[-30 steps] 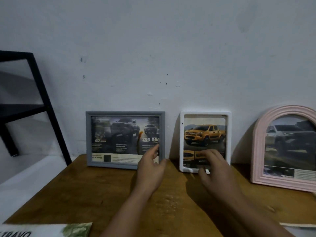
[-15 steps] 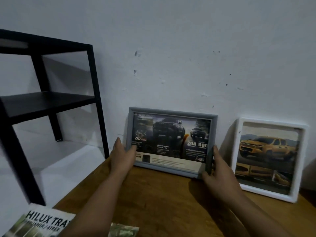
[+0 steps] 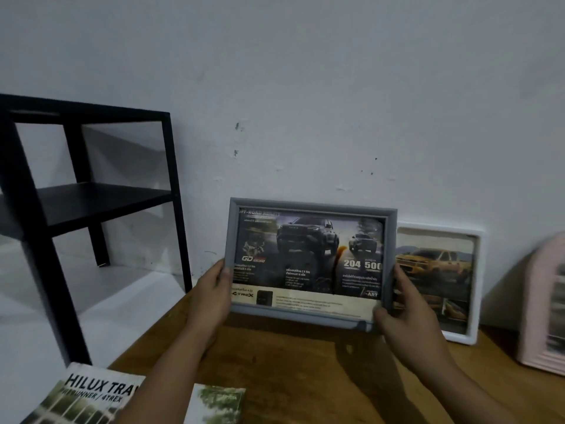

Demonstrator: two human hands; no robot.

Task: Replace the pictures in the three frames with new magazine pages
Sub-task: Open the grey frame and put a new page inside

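A grey picture frame (image 3: 310, 206) with a dark truck advert inside is lifted off the wooden table (image 3: 290, 362) and tilted toward me. My left hand (image 3: 212, 296) grips its left edge and my right hand (image 3: 406, 316) grips its lower right corner. Behind it, a white frame (image 3: 475, 289) with a yellow pickup picture leans on the wall. A pink arched frame (image 3: 533, 316) shows blurred at the right edge. A magazine (image 3: 91, 396) titled HILUX lies at the near left, my left forearm crossing it.
A black metal shelf unit (image 3: 91, 203) stands on the white floor to the left of the table. The white wall runs right behind the frames. The table's left edge slants down past my left arm.
My hands left the white frame, closed on both sides of the grey frame and raised it off the table toward me. The view swung left, then back a little.
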